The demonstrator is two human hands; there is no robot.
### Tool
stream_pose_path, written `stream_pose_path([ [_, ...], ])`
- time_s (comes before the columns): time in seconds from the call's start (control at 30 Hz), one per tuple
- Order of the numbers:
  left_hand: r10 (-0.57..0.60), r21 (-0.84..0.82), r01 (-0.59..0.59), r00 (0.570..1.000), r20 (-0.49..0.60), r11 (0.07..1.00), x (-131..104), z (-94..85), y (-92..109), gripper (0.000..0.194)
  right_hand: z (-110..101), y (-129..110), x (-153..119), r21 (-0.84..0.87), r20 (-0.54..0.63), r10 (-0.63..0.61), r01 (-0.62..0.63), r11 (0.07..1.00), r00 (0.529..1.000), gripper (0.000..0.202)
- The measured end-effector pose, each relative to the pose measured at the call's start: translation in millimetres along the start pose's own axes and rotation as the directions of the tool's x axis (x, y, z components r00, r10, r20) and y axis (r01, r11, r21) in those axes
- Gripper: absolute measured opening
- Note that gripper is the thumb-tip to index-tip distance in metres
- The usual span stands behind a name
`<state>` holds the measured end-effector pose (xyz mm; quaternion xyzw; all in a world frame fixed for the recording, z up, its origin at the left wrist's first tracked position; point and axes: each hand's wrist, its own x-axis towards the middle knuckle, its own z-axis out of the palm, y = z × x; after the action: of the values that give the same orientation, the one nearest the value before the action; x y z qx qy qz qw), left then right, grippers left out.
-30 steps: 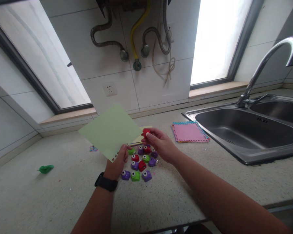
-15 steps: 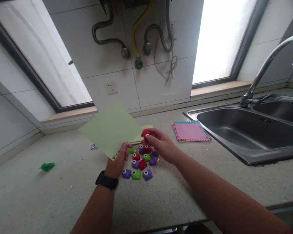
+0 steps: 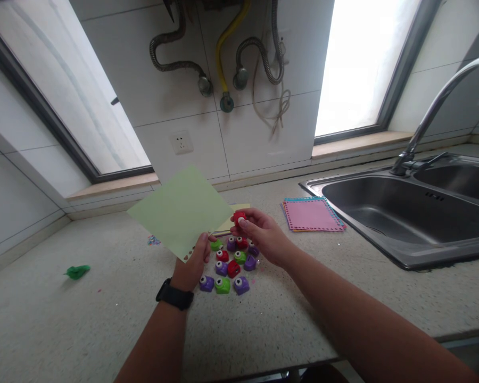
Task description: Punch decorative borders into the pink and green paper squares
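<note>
My left hand (image 3: 200, 254), below a black wristwatch strap, pinches a light green sheet of paper (image 3: 179, 213) near its lower corner. Small shapes are cut out of the paper beside my thumb. Between the thumb and fingers of my right hand (image 3: 260, 232) is a red craft punch (image 3: 238, 218) with a white button, close to the sheet's right corner. Whether the punch touches the paper I cannot tell. Under my hands, several purple, green and red craft punches stand on the counter, among them a green one (image 3: 222, 285) and a purple one (image 3: 241, 285) in front.
A stack of coloured sheets, pink on top (image 3: 313, 215), with punched edges lies to the right, by the steel sink (image 3: 367, 207). Yellowish paper (image 3: 239, 210) lies behind the punches. Paper bits (image 3: 154, 240) and a crumpled green item (image 3: 77, 272) are at left.
</note>
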<state>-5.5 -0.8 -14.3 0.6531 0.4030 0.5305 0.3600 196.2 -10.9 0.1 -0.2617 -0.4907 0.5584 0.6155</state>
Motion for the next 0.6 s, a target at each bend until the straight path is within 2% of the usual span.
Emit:
stream_pose_path([
  [0.6,0.014,0.003,-0.014,1.0,0.02,1.0,-1.0,-0.3,1.9,0.037,-0.3,2.1,-0.6,0.003,0.022,0.029,-0.029,1.0,0.999,0.028],
])
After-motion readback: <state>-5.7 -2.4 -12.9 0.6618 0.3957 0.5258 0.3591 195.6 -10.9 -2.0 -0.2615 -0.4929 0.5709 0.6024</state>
